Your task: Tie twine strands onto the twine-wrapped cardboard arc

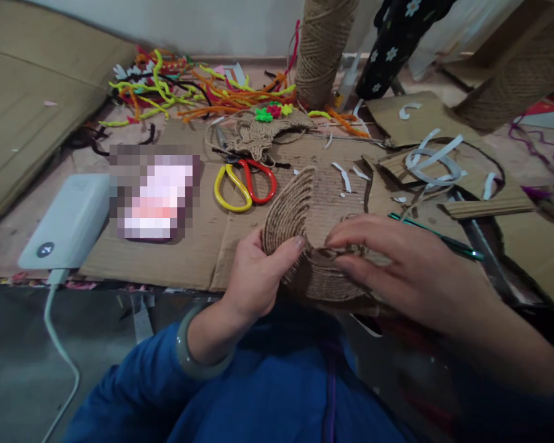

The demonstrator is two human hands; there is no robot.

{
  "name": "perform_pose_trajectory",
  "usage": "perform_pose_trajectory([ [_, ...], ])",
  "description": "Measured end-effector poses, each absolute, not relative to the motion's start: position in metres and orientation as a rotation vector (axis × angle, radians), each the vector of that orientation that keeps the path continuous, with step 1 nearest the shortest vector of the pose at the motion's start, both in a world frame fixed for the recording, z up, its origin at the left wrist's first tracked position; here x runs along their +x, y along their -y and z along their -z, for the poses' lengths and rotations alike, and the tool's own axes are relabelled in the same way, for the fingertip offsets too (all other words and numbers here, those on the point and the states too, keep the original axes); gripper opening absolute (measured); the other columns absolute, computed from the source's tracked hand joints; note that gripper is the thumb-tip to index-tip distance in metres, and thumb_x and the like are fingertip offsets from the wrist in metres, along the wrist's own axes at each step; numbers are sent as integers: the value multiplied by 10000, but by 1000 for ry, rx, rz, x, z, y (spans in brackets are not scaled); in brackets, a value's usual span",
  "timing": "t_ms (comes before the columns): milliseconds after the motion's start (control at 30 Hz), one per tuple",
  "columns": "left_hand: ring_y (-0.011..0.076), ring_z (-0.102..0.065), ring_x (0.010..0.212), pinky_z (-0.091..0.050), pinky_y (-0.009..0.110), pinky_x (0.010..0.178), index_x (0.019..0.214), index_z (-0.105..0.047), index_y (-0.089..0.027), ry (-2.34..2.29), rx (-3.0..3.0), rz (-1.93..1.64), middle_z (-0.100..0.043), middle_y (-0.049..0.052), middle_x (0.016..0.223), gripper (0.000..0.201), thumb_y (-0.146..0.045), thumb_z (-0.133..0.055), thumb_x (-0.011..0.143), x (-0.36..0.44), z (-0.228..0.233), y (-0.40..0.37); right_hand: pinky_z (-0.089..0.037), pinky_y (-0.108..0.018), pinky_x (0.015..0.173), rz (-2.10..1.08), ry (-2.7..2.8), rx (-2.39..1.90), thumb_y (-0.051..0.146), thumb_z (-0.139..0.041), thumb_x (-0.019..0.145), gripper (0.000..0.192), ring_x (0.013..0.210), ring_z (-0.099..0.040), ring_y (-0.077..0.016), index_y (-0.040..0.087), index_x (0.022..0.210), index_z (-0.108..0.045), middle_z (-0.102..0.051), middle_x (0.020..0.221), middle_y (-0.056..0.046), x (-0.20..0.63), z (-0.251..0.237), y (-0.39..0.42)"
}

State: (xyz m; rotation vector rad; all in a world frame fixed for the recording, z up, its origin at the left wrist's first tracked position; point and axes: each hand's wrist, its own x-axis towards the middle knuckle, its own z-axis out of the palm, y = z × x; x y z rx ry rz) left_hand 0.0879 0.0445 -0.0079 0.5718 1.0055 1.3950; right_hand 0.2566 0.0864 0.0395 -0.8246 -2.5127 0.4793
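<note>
Fingers (286,255) of one left hand (255,280) clamp one curved twine piece (286,212); for one right hand (409,264), I cannot tell.

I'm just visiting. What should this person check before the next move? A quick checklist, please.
1. Left hand gripping the coiled rope piece: ok, thumb on top.
2. Right hand at the piece: ok, fingers over its right part.
3. What those fingers pinch: cannot tell, too small and blurred.
4. Scissors apart from both hands: ok, lying beyond the left hand.
5. Green stick clear of the right hand: cannot tell, they meet or overlap in this view.
6. Cardboard tidy: not ok, white strips lie beyond the piece.
</note>
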Motion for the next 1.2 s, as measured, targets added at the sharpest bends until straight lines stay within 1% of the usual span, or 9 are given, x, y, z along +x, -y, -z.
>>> perform_pose_trajectory([
  [100,141,-635,620,-529,265,604,796,-687,-176,-1005,537,-1396,-704,8,716,130,-217,-742,685,89,7,-46,-496,-346,827,-205,2555,-717,207,-541,891,114,950,-630,-205,175,943,-637,-686,986,-96,260,-33,-74],
  [167,145,-642,631,-535,271,619,803,-686,-176,-1002,526,-1393,-708,8,725,135,-215,-740,686,89,7,-46,-488,-361,856,-110,2558,-695,169,-563,870,120,981,-622,-212,172,958,-644,-682,1018,-105,259,-28,-70],
  [367,161,-661,663,-547,292,660,835,-685,-176,-1000,525,-1410,-721,12,743,155,-203,-732,690,90,8,-46,-504,-364,797,-56,2577,-673,138,-550,869,118,905,-639,-213,175,882,-661,-700,939,-84,254,-24,-71],
  [500,150,-668,677,-552,273,680,837,-693,-174,-993,507,-1449,-728,13,747,150,-193,-736,695,90,8,-47,-501,-355,829,-96,2534,-680,108,-526,875,197,914,-650,-202,149,1034,-636,-712,965,-95,259,-25,-71],
  [567,145,-672,685,-555,263,685,833,-693,-174,-971,501,-1469,-730,12,757,144,-186,-738,696,90,8,-48,-502,-357,832,-101,2499,-769,151,-517,893,221,907,-656,-210,108,1089,-609,-716,963,-119,263,-28,-71],
  [633,142,-676,688,-560,263,695,830,-692,-173,-944,499,-1475,-729,12,761,139,-184,-739,699,90,8,-48,-509,-355,792,-131,2488,-879,215,-492,914,249,872,-663,-219,79,1088,-608,-719,941,-135,264,-31,-72],
  [833,113,-641,609,-550,223,600,827,-697,-172,-947,513,-1474,-699,-7,703,142,-181,-750,696,91,11,-46,-485,-358,652,-330,2624,-995,242,-447,924,267,705,-657,-225,145,898,-695,-721,760,-71,256,-39,-79],
  [1000,114,-638,595,-550,222,576,839,-706,-191,-947,514,-1474,-700,-11,706,155,-208,-762,695,90,11,-45,-476,-383,717,-377,2685,-964,212,-477,896,274,662,-636,-216,172,710,-674,-689,662,-48,250,-36,-83],
  [1200,171,-690,732,-585,293,699,868,-726,-205,-834,703,-1390,-742,25,831,176,-297,-756,721,84,13,-42,-482,-372,721,-436,2542,-888,174,-488,879,235,592,-621,-176,164,717,-658,-683,632,-26,250,-38,-84],
])
